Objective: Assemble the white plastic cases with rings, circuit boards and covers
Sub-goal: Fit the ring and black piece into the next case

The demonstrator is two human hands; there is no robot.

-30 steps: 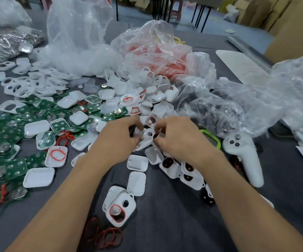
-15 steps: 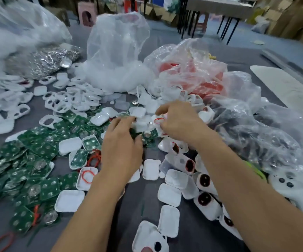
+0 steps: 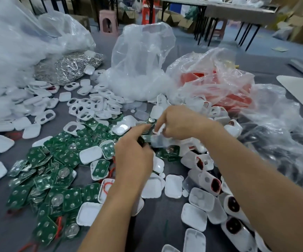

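Note:
My right hand pinches a white plastic case above the middle of the pile. My left hand meets it from the left: index finger stretched forward, the other fingers curled at a blurred pale piece between the two hands. What that piece is cannot be made out. Green circuit boards lie heaped to the left. White case halves lie under my forearms. Covers with cut-outs sit farther back. One case near my left wrist holds a red ring.
Closed-up cases with dark red openings line up on the right. Clear bags stand behind: one of white parts, one of red rings, one of silver parts. Crumpled plastic covers the right side of the grey table.
Both hands have moved away from me, up the table into the pile. My left index finger has stretched forward. The camera has tilted up, showing more of the room.

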